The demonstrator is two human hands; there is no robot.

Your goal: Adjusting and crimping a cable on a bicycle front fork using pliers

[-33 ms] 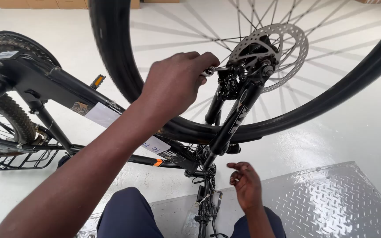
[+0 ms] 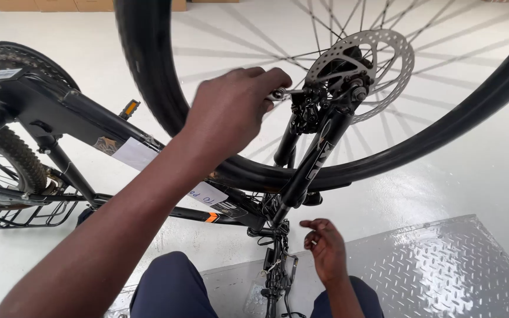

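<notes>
Tool (image 2: pixel 278 93), small and silvery, sits pinched in left hand (image 2: pixel 231 115) fingers, its tip pointing to 3 o'clock at the black brake caliper (image 2: pixel 308 106); exact tool type too small to tell. Left hand curled closed around it, knuckles up, forearm running down to 7 o'clock out of frame. Caliper sits just left of the silver disc rotor (image 2: pixel 384 59), which is at 1 o'clock of the hand, perforated, mounted at the wheel hub. Bike is upside down: front wheel (image 2: pixel 148 76) with black tyre arcs across the top of frame, spokes fanning from the hub. Black fork leg (image 2: pixel 316 159) slopes from the hub down to 7 o'clock, toward the handlebar area (image 2: pixel 275 271) resting near the floor at 6 o'clock. Right hand (image 2: pixel 325 247) low at 5 o'clock of the left hand, well apart from it, fingers loosely bent, thumb and forefinger close together; cannot tell whether anything is held there. It hovers just right of the handlebar area, not touching. Black frame tube (image 2: pixel 89 118) runs from 9 o'clock toward centre, white paper tag (image 2: pixel 134 154) on it, orange reflector (image 2: pixel 128 109) just above. Rear wheel (image 2: pixel 13 159) with knobby tyre at far left, wire rack (image 2: pixel 25 212) below it. Grey checker plate (image 2: pixel 443 265) on the floor at 4 o'clock. Dark blue trouser knees (image 2: pixel 172 288) at the bottom edge.
</notes>
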